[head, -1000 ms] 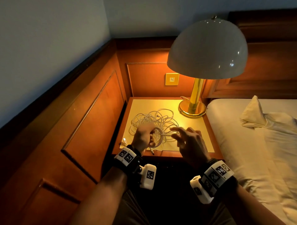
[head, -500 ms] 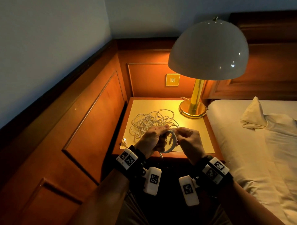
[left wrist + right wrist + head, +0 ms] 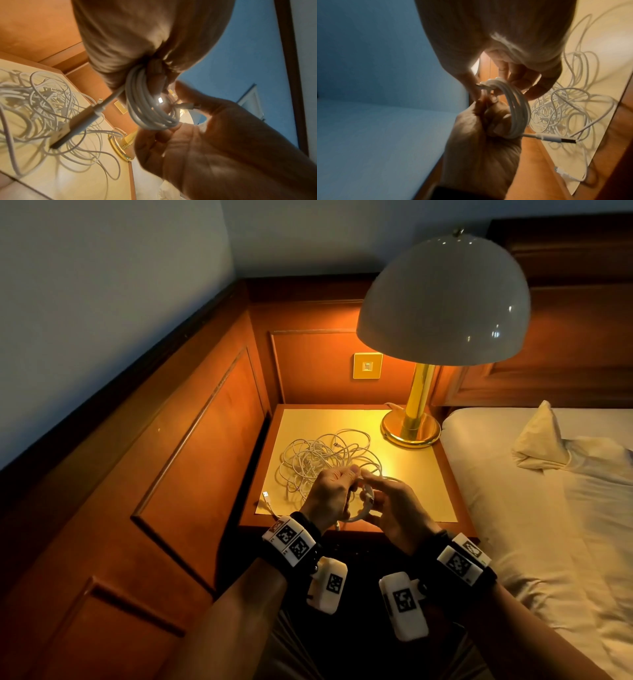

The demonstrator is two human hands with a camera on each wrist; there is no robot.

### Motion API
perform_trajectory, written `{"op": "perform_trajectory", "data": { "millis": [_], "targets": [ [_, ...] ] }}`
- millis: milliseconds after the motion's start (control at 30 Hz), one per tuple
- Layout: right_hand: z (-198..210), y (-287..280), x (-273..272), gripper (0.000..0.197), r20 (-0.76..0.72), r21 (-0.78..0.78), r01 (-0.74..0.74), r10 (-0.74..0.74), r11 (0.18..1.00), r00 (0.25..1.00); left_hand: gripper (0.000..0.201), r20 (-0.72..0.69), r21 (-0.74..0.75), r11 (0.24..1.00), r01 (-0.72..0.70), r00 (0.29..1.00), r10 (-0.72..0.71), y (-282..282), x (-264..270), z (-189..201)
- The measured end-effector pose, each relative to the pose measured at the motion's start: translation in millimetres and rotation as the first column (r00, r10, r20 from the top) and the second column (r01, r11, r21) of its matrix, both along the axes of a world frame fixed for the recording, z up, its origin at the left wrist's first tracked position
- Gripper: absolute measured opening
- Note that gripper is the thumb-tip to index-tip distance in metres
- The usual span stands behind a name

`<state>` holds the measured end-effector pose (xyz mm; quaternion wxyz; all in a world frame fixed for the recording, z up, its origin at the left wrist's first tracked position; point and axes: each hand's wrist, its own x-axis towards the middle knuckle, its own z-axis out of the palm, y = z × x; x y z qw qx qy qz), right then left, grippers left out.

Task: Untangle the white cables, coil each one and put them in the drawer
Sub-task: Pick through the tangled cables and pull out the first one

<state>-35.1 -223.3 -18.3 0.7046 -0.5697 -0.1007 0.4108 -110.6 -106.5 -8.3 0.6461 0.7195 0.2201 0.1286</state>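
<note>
White cables [image 3: 322, 463] lie on a yellow-lit counter [image 3: 418, 491] framed in orange-brown wood. The lamp [image 3: 442, 302] has a pale grey shade and gold stem. Black wristbands [image 3: 291, 542] carry white tags with black square patterns.

Both hands met in front, wrists angled inward. The left hand [image 3: 330, 494] gripped a coil [image 3: 147, 108]; the right hand [image 3: 394, 508] pinched its far side.

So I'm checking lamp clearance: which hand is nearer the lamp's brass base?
Right. The right hand works the coiled cable at the nightstand's front edge, below the brass base; the left hand grips the same coil farther left.
</note>
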Motion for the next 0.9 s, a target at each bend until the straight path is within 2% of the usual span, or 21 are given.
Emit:
{"op": "perform_trajectory", "data": {
  "millis": [67, 133, 200, 267, 333, 400, 467, 533, 667, 733, 800, 900],
  "targets": [
    [-3, 4, -2, 0.028, 0.176, -0.060, 0.054, -0.042, 0.997, 0.983, 0.034, -0.031, -0.026, 0.999, -0.028, 0.999, 0.027, -1, 2, -1],
    [-4, 3, 2, 0.023, 0.366, -0.096, 0.086, -0.045, 0.992, 0.929, 0.040, -0.045, -0.029, 0.998, -0.060, 0.997, 0.058, 1, 5, -4],
    [-3, 0, 8, 0.019, 0.535, -0.154, 0.060, 0.032, 0.986, 0.844, 0.041, -0.051, -0.028, 0.996, -0.079, 0.996, 0.078, 2, 5, -7],
    [1, -1, 13, 0.017, 0.690, -0.285, 0.032, 0.182, 0.958, 0.700, 0.041, -0.069, -0.044, 0.995, -0.092, 0.994, 0.089, 2, 6, -12],
    [5, 0, 15, 0.014, 0.764, -0.417, 0.035, 0.330, 0.908, 0.554, 0.042, -0.085, -0.064, 0.992, -0.105, 0.991, 0.100, 0, 6, -15],
    [9, 2, 14, 0.014, 0.785, -0.499, 0.062, 0.421, 0.864, 0.454, 0.042, -0.104, -0.076, 0.990, -0.116, 0.989, 0.108, -2, 8, -15],
    [12, 4, 11, 0.020, 0.802, -0.566, 0.162, 0.494, 0.808, 0.337, 0.039, -0.119, -0.093, 0.989, -0.118, 0.987, 0.107, -2, 12, -17],
    [11, 5, 6, 0.026, 0.796, -0.602, 0.242, 0.545, 0.761, 0.264, 0.039, -0.111, -0.107, 0.986, -0.130, 0.987, 0.119, -1, 15, -18],
    [7, 7, 1, 0.029, 0.747, -0.663, 0.263, 0.641, 0.701, 0.178, 0.045, -0.107, -0.008, 0.987, -0.161, 0.982, 0.159, 0, 19, -16],
    [9, 7, -1, 0.029, 0.741, -0.670, 0.234, 0.652, 0.704, 0.161, 0.045, -0.110, 0.015, 0.986, -0.165, 0.980, 0.165, 2, 19, -15],
    [13, 5, -3, 0.028, 0.785, -0.618, 0.165, 0.592, 0.768, 0.184, 0.042, -0.119, 0.026, 0.984, -0.177, 0.977, 0.179, 5, 19, -18],
    [14, -2, -6, 0.042, 0.883, -0.402, 0.060, 0.369, 0.914, 0.291, 0.044, -0.152, -0.002, 0.969, -0.247, 0.958, 0.244, 17, 15, -23]
  ]
}}
